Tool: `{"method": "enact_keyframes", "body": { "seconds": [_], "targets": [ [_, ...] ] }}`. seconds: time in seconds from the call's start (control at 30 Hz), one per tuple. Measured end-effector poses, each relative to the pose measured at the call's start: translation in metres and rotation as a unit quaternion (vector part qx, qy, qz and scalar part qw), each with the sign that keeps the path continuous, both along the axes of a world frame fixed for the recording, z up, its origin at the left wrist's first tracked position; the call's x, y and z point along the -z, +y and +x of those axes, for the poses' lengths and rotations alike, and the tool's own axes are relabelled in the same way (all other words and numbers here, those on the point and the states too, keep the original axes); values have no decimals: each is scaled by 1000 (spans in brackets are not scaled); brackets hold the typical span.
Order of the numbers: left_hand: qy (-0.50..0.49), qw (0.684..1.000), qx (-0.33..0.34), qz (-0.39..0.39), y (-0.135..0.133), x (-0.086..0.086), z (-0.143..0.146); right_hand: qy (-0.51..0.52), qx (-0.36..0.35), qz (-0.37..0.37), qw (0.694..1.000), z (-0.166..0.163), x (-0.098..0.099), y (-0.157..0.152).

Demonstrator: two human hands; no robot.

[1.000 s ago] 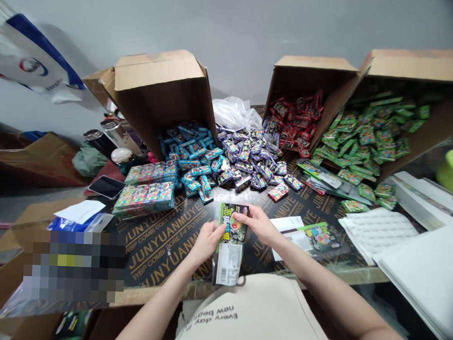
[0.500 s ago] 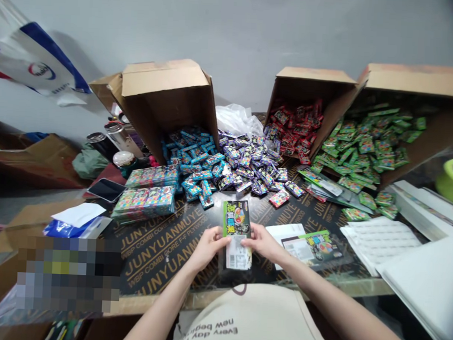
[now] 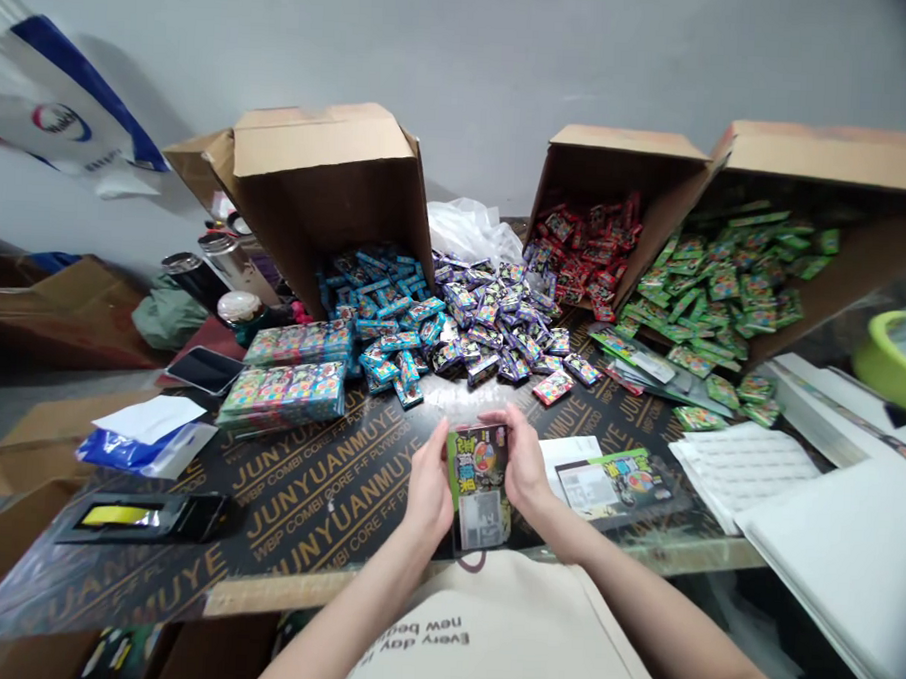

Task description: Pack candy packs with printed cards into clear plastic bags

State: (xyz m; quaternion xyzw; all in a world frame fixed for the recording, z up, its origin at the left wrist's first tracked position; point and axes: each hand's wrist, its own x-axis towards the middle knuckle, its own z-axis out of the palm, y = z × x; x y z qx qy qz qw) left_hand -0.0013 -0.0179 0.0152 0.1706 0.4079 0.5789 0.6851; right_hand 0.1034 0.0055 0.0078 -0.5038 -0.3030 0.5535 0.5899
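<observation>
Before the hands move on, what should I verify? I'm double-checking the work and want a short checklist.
1. Packet held between left hand and right hand: ok.
2. Its printed side facing the camera: ok.
3. Its opening sealed: cannot tell.
4. Second packet lying apart from the held one: ok.
5. Small packs separated by colour: not ok; one red pack lies in front of the purple pile.
6. Phone away from both hands: ok.

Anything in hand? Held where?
Yes, a printed packet, by its side edges: left hand at its left edge, right hand at its right.
</observation>
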Motion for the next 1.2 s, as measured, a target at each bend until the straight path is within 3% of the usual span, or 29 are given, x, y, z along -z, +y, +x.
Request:
{"method": "enact_keyframes", "body": {
  "seconds": [0.07,0.13,0.27,0.4,0.47,0.67,0.87,0.97,1.07,1.2],
  "targets": [
    [-17,999,-6,-46,9,-2,-1,13,0,-2,1000,0,2,-2],
    [-10,997,27,-66,16,-4,-5,21,-18,1,1000,4,2,-3],
    [134,988,79,16,19,-13,-20,32,-84,-4,996,18,-5,-1],
    [363,910,88,183,12,-26,-31,-104,-113,86,984,33,-13,-6],
    [415,879,97,215,11,-30,-34,-155,-132,112,973,37,-17,-9],
    [407,885,162,156,25,-32,-44,-154,-164,101,969,39,-26,-9],
    [419,871,195,168,31,-35,-45,-102,-217,76,968,42,-25,-2],
    [461,837,199,218,26,-39,-44,-108,-218,78,967,44,-26,-3],
    [513,780,185,308,16,-44,-43,-154,-224,98,957,48,-27,-7],
    [561,720,169,372,5,-45,-42,-272,-211,194,919,58,-23,-19]
  ]
}}
